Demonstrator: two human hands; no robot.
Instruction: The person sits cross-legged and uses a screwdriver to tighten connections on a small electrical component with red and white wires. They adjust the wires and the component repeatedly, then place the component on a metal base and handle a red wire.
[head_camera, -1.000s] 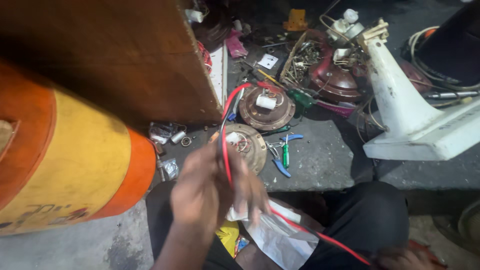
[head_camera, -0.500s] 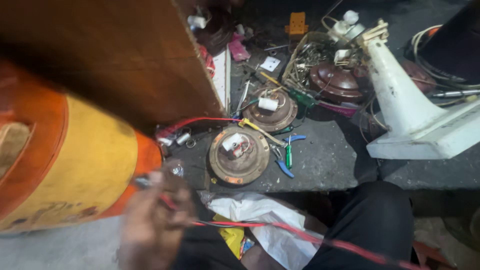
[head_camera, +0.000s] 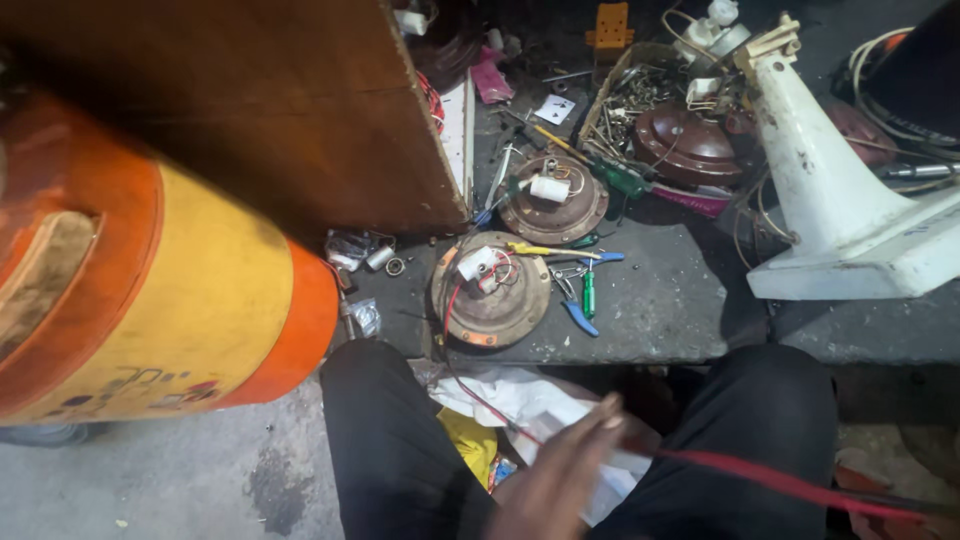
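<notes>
A red wire (head_camera: 760, 478) runs from the round rusty motor plate (head_camera: 492, 290) on the dark surface (head_camera: 660, 310), down across the person's lap and off to the lower right. One hand (head_camera: 560, 480) meets it low in the frame, blurred; which hand it is cannot be told, and whether its fingers (head_camera: 600, 415) pinch the wire or merely brush it is unclear. No other hand shows. Handling the wire well likely means a gentle, steady pull so the small white part (head_camera: 476, 264) stays attached. Pliers (head_camera: 578, 300) lie beside the plate, an orange-and-yellow cylinder (head_camera: 150, 300) at left.
</notes>
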